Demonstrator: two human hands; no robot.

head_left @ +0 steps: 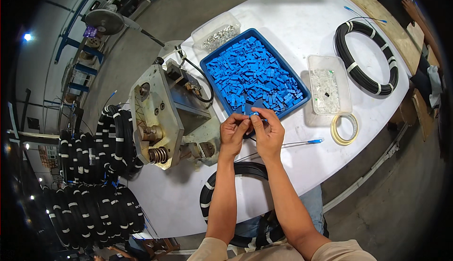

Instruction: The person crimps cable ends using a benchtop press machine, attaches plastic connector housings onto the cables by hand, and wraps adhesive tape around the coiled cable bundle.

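Observation:
My left hand (232, 132) and my right hand (269, 134) meet just in front of the blue tray (302, 101), their fingertips pinched together. Between them is a small blue connector piece (255, 113), mostly covered by the fingers. Below my forearms lies a coil of black cable (206, 196), bound with white bands and reaching over the table's near edge toward my lap. A loose cable end with a blue connector (314, 141) sticks out to the right of my right wrist. Many loose blue connector housings (252, 70) fill the tray.
To the left stands a metal press (158, 115). Behind the tray sits a clear bin of metal parts (217, 37). Rightward are a clear box of small transparent parts (330, 91), a tape roll (344, 130) and another black cable coil (343, 56). Several coils (89, 209) are stacked at far left.

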